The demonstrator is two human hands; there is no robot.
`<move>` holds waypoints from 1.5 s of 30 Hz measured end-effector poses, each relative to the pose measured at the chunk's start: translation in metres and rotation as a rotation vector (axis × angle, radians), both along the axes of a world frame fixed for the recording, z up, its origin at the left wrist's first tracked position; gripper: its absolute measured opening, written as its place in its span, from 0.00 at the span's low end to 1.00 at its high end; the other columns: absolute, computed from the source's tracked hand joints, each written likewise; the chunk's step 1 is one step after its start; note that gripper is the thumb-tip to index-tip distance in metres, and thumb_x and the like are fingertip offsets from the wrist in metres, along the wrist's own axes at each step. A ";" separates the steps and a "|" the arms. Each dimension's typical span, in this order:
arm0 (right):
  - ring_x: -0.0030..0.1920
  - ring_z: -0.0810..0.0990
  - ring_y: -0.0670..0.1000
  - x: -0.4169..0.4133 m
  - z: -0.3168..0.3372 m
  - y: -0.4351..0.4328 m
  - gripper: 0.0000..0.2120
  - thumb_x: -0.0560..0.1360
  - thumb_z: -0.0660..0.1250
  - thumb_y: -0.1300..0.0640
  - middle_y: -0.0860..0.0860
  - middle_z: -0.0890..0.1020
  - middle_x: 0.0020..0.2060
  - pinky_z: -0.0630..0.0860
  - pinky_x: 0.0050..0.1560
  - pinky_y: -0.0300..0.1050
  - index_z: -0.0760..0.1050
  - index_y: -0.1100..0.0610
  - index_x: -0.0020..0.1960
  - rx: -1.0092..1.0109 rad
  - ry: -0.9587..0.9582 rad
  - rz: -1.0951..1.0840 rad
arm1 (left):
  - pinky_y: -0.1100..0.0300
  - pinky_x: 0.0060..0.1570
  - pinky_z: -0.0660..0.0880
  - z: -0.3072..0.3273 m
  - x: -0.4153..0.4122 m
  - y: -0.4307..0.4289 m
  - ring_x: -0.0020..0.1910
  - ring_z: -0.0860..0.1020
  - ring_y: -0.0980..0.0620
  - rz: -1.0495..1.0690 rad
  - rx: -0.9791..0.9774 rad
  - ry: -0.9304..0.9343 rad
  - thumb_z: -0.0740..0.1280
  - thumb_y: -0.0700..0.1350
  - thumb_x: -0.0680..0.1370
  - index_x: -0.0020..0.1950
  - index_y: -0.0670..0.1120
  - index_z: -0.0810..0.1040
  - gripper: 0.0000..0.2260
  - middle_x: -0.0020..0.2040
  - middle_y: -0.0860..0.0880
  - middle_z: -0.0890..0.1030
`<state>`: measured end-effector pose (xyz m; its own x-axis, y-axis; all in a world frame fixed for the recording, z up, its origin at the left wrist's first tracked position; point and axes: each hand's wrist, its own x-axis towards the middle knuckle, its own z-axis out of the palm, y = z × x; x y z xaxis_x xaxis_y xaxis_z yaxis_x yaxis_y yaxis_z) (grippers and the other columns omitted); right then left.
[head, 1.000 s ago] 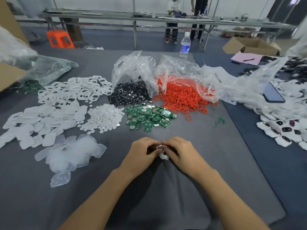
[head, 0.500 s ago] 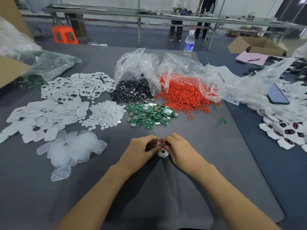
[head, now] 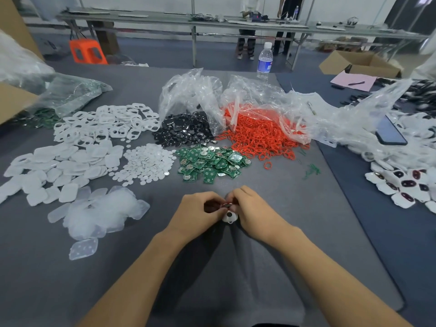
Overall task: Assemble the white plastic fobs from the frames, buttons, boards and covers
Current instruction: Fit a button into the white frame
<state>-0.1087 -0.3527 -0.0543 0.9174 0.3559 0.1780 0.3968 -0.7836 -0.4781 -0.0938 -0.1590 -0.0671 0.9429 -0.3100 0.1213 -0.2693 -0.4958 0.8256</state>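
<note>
My left hand (head: 197, 213) and my right hand (head: 253, 212) meet at the middle of the grey mat, and both pinch one small white fob (head: 229, 215) with a dark button in its frame. Most of the fob is hidden by my fingers. Beyond my hands lie the part piles: white frames (head: 103, 123), white covers (head: 54, 168), small white discs (head: 144, 164), black buttons (head: 184, 132), green boards (head: 210, 162) and red rings (head: 262, 138). Translucent pads (head: 99, 213) sit to the left of my hands.
Crumpled clear bags (head: 247, 95) stand behind the piles, with a water bottle (head: 264, 60) at the far edge. Finished fobs (head: 401, 185) and a phone (head: 390, 133) lie on the blue mat at the right. A cardboard box (head: 14, 102) sits far left.
My hands stay together on the fob and shift only slightly. The camera view has tilted a little, so the piles sit lower in frame.
</note>
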 end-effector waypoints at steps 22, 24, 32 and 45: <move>0.53 0.74 0.52 0.006 -0.003 -0.001 0.06 0.79 0.65 0.62 0.51 0.74 0.51 0.72 0.55 0.47 0.74 0.56 0.55 0.030 0.035 0.010 | 0.63 0.53 0.81 0.002 -0.005 -0.001 0.46 0.85 0.62 0.002 -0.061 0.025 0.76 0.42 0.75 0.51 0.49 0.85 0.06 0.45 0.55 0.87; 0.53 0.74 0.53 0.006 -0.004 -0.001 0.06 0.79 0.66 0.62 0.51 0.74 0.50 0.73 0.55 0.47 0.74 0.56 0.55 0.022 0.034 0.012 | 0.64 0.52 0.81 0.003 -0.005 -0.001 0.46 0.85 0.63 0.003 -0.059 0.020 0.76 0.43 0.75 0.51 0.50 0.85 0.06 0.44 0.56 0.87; 0.54 0.76 0.56 0.004 0.001 0.001 0.06 0.80 0.66 0.61 0.54 0.76 0.52 0.72 0.54 0.48 0.76 0.57 0.56 0.004 0.069 -0.044 | 0.67 0.47 0.78 0.012 -0.002 -0.005 0.43 0.83 0.63 0.050 0.068 0.045 0.77 0.46 0.74 0.47 0.51 0.86 0.03 0.42 0.55 0.86; 0.49 0.80 0.57 0.010 0.020 0.001 0.13 0.73 0.66 0.64 0.54 0.82 0.47 0.77 0.50 0.51 0.83 0.51 0.53 -0.104 0.137 -0.091 | 0.57 0.44 0.79 0.043 0.019 -0.018 0.43 0.82 0.50 -0.033 0.429 0.079 0.71 0.37 0.72 0.45 0.46 0.88 0.08 0.41 0.47 0.85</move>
